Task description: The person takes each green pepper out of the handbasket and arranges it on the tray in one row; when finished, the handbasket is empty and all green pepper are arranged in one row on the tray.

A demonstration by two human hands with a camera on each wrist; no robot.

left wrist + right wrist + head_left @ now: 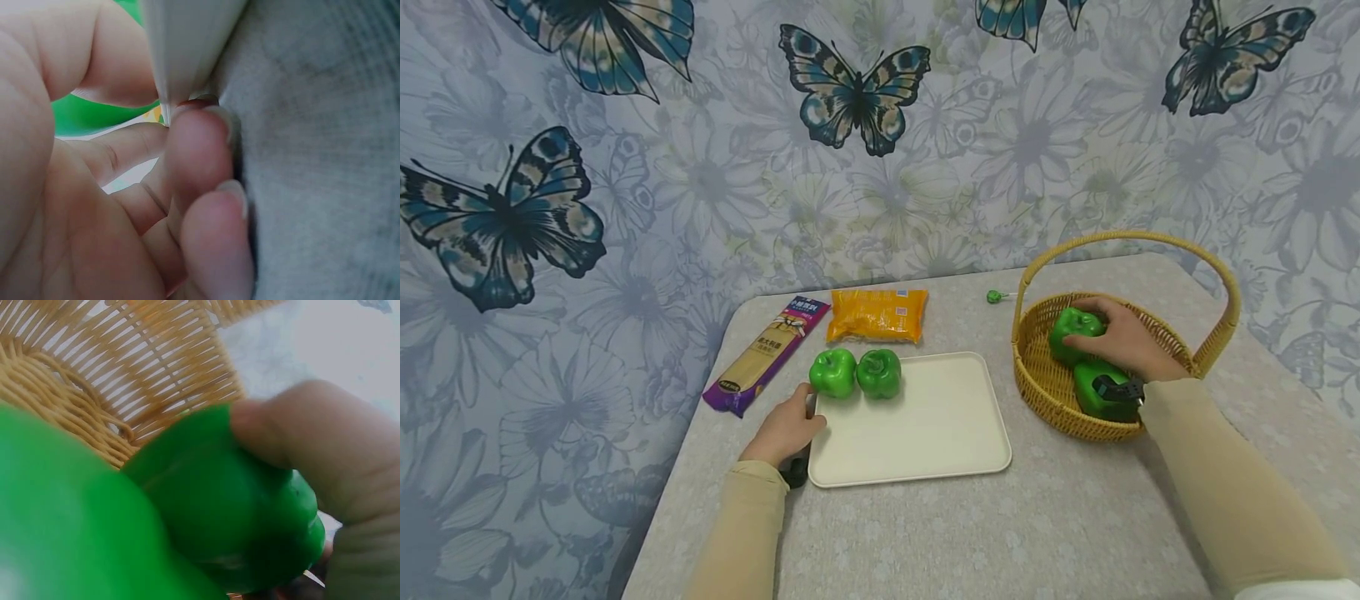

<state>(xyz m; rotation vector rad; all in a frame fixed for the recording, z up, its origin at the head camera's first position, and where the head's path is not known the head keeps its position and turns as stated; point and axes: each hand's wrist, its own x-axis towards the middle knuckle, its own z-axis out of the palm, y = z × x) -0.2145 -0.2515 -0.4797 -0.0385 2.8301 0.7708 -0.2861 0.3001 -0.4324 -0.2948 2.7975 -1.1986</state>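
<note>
Right hand [1123, 337]: closed around 1 pepper [1070, 329], thumb on the near side, fingers reaching over the far side. The pepper sits between thumb and fingers, inside the basket [1032, 398], toward its far left part. Right wrist view: thumb pad pressed to the pepper's side, wicker wall just beyond. Whether it bears on the basket floor: cannot tell.

2nd pepper [1097, 390]: also in the basket, below the right wrist, outside the grip, nearer the person.

Left hand [785, 427]: pinches the left edge of the tray [917, 433], thumb at the rim, other fingers curled against the outer side. 2 more peppers, left one [832, 373] and right one [879, 373], stand side by side at the tray's far left corner; the index finger is just beside the left one.

Beyond the tray: orange pack [878, 315]; purple pack [767, 354] lies slanted left of it.
</note>
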